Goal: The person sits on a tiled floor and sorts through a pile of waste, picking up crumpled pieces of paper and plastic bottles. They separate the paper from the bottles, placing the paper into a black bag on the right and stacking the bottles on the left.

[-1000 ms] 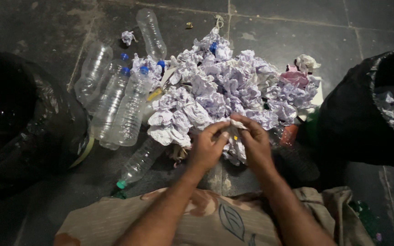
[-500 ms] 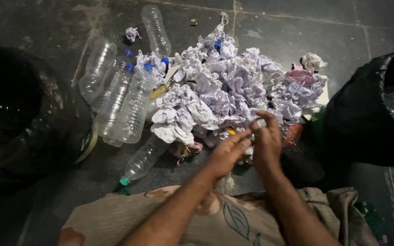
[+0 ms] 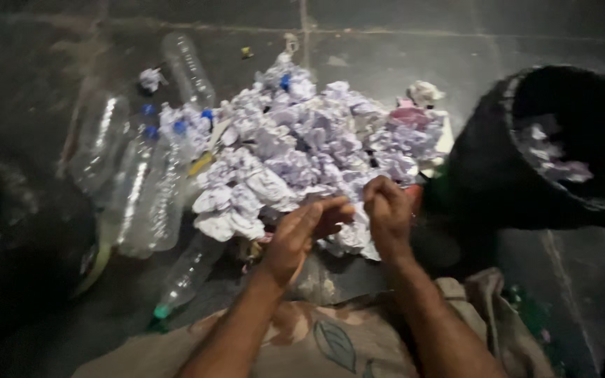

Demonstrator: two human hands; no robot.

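Paper pile (image 3: 302, 150): crumpled white wads on dark floor (image 3: 456, 42).
Black bin (image 3: 561, 147): right of pile, wads inside.
Clear bottles (image 3: 141, 189): left of pile, lying flat.
Left hand (image 3: 299, 238): near edge of pile, fingers extended, holding nothing visible.
Right hand (image 3: 386, 213): same edge, fingers curled; contents cannot tell.

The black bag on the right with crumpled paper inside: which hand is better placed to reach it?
Probably the right hand. It lies at the near edge of the pile of crumpled white paper, closest to the black plastic bag. The left hand sits farther away and would have to cross over the right.
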